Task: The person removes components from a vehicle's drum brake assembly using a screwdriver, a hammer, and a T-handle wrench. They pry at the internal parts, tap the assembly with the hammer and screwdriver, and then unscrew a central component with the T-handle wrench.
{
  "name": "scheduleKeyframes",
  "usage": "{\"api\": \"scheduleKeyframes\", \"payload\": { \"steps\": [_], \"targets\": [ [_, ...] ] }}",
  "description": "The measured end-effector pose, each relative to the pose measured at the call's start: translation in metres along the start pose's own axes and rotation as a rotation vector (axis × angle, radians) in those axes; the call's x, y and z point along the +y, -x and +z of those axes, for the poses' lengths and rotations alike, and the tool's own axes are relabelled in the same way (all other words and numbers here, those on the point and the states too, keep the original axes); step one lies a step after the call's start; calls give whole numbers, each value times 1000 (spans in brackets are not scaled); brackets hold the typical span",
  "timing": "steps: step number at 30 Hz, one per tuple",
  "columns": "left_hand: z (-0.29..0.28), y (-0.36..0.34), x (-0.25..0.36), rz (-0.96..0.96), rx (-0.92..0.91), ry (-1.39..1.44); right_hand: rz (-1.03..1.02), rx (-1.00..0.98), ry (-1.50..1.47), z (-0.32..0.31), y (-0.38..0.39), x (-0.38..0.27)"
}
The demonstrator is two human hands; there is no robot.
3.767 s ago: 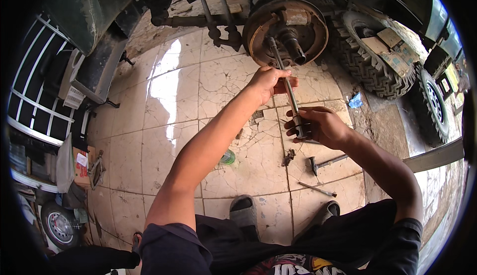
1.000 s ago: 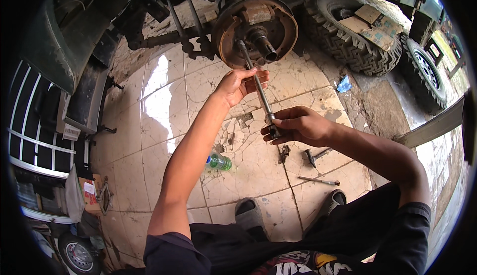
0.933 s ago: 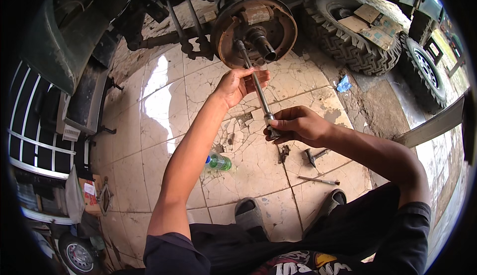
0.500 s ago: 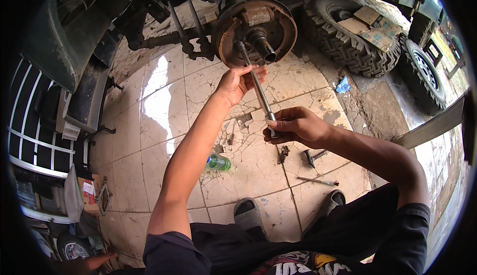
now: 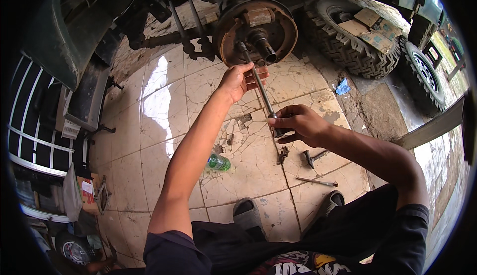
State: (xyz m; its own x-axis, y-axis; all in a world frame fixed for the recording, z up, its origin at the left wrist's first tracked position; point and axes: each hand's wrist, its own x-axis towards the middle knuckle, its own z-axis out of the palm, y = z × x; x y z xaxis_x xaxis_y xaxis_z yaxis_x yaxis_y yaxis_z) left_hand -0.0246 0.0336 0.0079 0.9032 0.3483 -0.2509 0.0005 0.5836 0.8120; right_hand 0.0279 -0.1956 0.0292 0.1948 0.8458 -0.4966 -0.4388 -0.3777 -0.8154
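My left hand (image 5: 237, 81) is closed around the upper part of a long metal rod (image 5: 261, 90), thumb across it and fingers underneath. The rod's far end sits at the rusty round brake assembly (image 5: 233, 21), beside the protruding dark spindle (image 5: 268, 51). Lower down, my right hand (image 5: 298, 125) grips the rod's thicker near end between thumb and curled fingers. On the cracked tile floor (image 5: 164, 175) below lie a small dark metal part (image 5: 282, 155), a hammer-like tool (image 5: 313, 158), a thin rod tool (image 5: 318, 181) and a green plastic bottle (image 5: 218, 162) on its side.
Two large tires (image 5: 365, 61) (image 5: 423, 76) stand at right, cardboard on the nearer. Dark vehicle bodywork (image 5: 64, 41) and axle parts fill the top. A metal rack (image 5: 37, 131), cardboard box (image 5: 89, 190) and small wheel (image 5: 73, 249) are at left, near another person's hand (image 5: 99, 265).
Since the first frame my view has shifted, moving the brake assembly leftward in it. Both hands stay on the rod, the right one's fingers slightly shifted. Another person's limb has appeared at lower left.
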Motion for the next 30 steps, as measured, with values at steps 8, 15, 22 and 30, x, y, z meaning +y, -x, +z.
{"api": "scheduleKeyframes", "payload": {
  "steps": [8,15,22,30],
  "targets": [
    [-1,-19,-10,104,266,-60,-12,-15,-185,4,-1,3],
    [-4,-9,2,42,-80,28,-37,-52,1,-7,-9,-5],
    [11,-12,-8,86,181,-145,-30,57,-107,4,-10,3],
    [3,-6,-1,-12,-23,49,-59,-22,-79,-2,-14,-2]
  ]
}}
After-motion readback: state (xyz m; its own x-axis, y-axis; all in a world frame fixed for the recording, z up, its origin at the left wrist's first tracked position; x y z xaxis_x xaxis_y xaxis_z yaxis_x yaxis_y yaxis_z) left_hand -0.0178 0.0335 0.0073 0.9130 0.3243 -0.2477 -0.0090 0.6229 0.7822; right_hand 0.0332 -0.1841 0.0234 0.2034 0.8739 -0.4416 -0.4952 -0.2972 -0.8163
